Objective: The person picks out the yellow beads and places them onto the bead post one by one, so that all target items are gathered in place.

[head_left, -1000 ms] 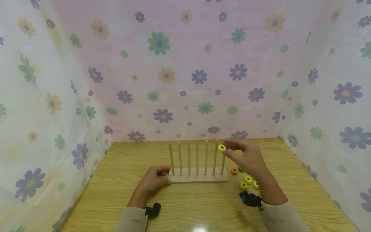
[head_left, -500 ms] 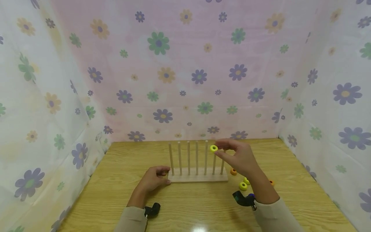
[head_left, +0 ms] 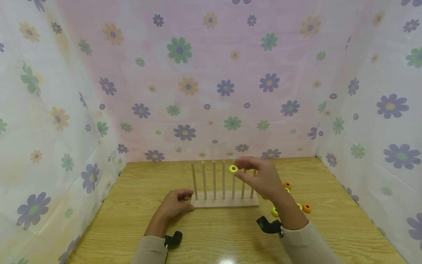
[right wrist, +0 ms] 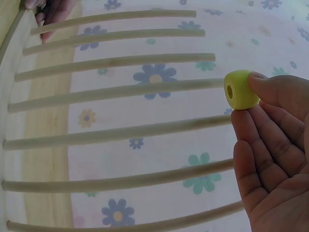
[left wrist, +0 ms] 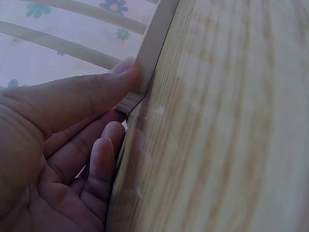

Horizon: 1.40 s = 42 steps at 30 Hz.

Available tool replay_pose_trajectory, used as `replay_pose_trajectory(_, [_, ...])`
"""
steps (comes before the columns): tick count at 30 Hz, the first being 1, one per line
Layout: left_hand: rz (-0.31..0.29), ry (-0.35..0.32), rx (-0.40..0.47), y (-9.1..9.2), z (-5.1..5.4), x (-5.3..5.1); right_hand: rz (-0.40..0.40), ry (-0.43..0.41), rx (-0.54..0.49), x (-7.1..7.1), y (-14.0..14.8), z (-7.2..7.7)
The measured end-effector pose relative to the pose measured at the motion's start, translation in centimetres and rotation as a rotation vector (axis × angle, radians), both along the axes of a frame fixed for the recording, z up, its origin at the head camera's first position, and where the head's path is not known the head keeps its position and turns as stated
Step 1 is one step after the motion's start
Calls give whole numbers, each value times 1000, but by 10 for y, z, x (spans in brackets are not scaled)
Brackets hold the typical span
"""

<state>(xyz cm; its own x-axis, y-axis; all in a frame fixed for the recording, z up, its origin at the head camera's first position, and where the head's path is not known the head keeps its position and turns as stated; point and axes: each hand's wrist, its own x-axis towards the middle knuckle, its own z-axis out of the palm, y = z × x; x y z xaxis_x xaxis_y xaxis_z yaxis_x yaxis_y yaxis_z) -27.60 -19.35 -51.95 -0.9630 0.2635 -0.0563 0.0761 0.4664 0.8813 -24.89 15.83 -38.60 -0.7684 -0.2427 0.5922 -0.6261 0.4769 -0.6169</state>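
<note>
A wooden rack (head_left: pixel 224 204) with several upright bare pegs stands on the table. At its left end, the left hand (head_left: pixel 174 205) grips the base between thumb and fingers; in the left wrist view the thumb of that hand (left wrist: pixel 63 140) presses on the base's corner (left wrist: pixel 149 53). Thumb and fingertips of the right hand (head_left: pixel 263 178) pinch a yellow ring (head_left: pixel 233 169) near the top of the third peg from the right. In the right wrist view the yellow ring (right wrist: pixel 240 90), held by the right hand (right wrist: pixel 275 145), is close to the peg tips, its hole facing left.
Right of the rack, partly behind the right forearm, lie loose rings: an orange ring (head_left: pixel 307 208), another orange ring (head_left: pixel 287 185) and a yellow ring (head_left: pixel 275 211). The wooden table (head_left: pixel 132 220) is bordered by flowered cloth walls (head_left: pixel 204 73). Black wrist devices (head_left: pixel 268 225) sit at both sleeves.
My right hand has moved left along the peg tops with the yellow ring, from the rightmost pegs to the third from the right. The left hand and rack have hardly moved.
</note>
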Motion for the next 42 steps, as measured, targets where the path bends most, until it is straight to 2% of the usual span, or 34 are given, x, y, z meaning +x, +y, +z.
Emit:
replay_pose_trajectory(9, [0,-12,15,0,0,1,47,-10,0,-1,-13,1])
replay_pose_trajectory(20, [6,-2,3,0,0,-1,50,-2,10,-1,-33,7])
replay_pose_trajectory(26, [13,-7,5,2,1,0,67,-24,-4,-2,-47,9])
replay_pose_trajectory(38, [10,-2,4,2,0,0,38,-7,-3,-1,-71,14])
replay_pose_trajectory(42, [12,2,0,2,0,0,40,23,-9,-2,-79,16])
